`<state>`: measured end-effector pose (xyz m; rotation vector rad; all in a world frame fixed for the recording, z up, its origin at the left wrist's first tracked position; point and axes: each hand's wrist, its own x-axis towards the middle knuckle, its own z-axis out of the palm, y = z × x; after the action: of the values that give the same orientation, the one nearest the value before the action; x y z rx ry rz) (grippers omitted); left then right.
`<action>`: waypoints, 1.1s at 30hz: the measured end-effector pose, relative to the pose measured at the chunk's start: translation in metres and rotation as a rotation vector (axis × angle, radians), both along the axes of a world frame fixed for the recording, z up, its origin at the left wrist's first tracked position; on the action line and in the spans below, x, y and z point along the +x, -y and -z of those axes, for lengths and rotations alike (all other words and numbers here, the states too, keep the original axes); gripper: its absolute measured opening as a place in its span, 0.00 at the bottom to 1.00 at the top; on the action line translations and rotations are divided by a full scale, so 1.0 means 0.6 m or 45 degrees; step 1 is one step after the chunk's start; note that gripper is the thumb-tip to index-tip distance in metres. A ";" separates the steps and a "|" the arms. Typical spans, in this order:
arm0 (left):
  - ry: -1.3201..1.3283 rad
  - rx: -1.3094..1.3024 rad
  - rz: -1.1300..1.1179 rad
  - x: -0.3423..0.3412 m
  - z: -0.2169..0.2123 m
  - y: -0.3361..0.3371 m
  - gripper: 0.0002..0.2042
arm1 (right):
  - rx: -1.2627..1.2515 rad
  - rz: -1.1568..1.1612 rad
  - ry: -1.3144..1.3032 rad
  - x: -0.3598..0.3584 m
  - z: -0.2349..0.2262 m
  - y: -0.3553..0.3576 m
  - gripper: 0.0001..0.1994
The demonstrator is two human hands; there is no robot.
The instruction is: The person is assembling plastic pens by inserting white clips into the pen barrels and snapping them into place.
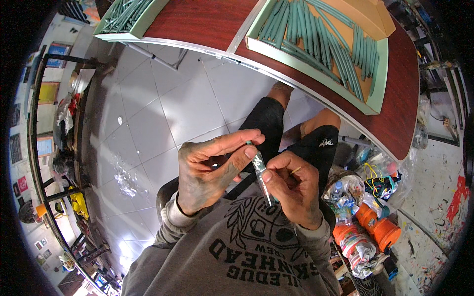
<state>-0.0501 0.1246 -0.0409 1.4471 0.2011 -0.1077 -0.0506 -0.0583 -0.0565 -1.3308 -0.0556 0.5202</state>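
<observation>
Both of my hands are in front of my chest, at a narrow clear plastic sleeve (258, 166). My left hand (205, 170) pinches its upper end between thumb and fingers, where a small green tip (249, 143) shows. Lower down, my right hand (295, 186) has its thumb pressed on the sleeve's side. A thin tan sliver (296, 170) pokes out by the right hand's fingers; what it is, I cannot tell. Something greenish shows at the sleeve's lower end, partly hidden by the right hand.
Ahead stands a dark red table (197, 24) with a metal edge. On it, an open box (373, 106) holds many grey-green sticks, and another box (116, 35) of sticks sits farther left. Orange containers (377, 228) and plastic rubbish lie to my right; a shelf rack (37, 123) stands left.
</observation>
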 end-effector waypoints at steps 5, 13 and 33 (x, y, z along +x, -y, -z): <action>-0.032 0.031 -0.042 0.000 -0.012 0.011 0.13 | 0.075 -0.004 -0.117 -0.003 0.008 0.002 0.05; 0.021 0.150 -0.036 0.002 -0.015 0.010 0.14 | 0.094 0.020 -0.118 0.000 0.002 -0.004 0.07; 0.107 0.044 -0.115 0.003 -0.015 0.015 0.13 | 0.012 0.065 -0.122 0.006 0.001 -0.009 0.05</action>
<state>-0.0484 0.1158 -0.0318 1.4715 0.2002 0.0305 -0.0467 -0.0531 -0.0569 -1.2931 0.0551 0.5389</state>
